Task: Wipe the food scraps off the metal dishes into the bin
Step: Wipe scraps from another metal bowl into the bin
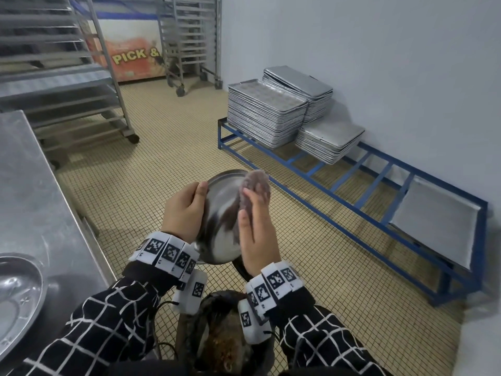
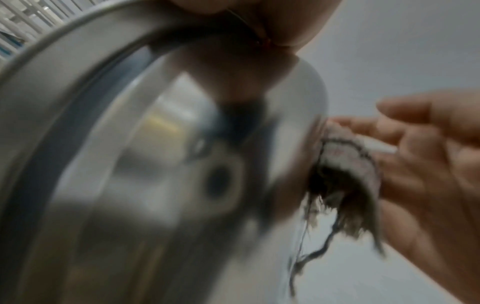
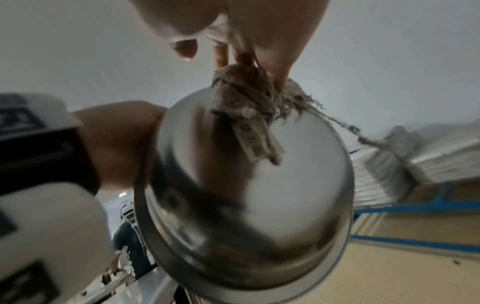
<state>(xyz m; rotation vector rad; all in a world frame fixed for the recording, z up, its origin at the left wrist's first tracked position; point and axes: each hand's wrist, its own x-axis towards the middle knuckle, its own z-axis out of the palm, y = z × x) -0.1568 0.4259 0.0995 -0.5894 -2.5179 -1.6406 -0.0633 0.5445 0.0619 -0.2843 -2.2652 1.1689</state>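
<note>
Steel dish (image 1: 222,191) holds a pressed cloth (image 1: 256,183); bin (image 1: 217,294) below holds brown scraps (image 1: 225,346).

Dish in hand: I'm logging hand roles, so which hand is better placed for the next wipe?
Right. The right hand holds the rag against the dish; the left hand grips its rim.

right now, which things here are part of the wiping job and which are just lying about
In the job: metal dish in left hand, cloth in right hand, bin below.
Lying about: stacked trays, blue rack, wheeled racks, steel table.
</note>
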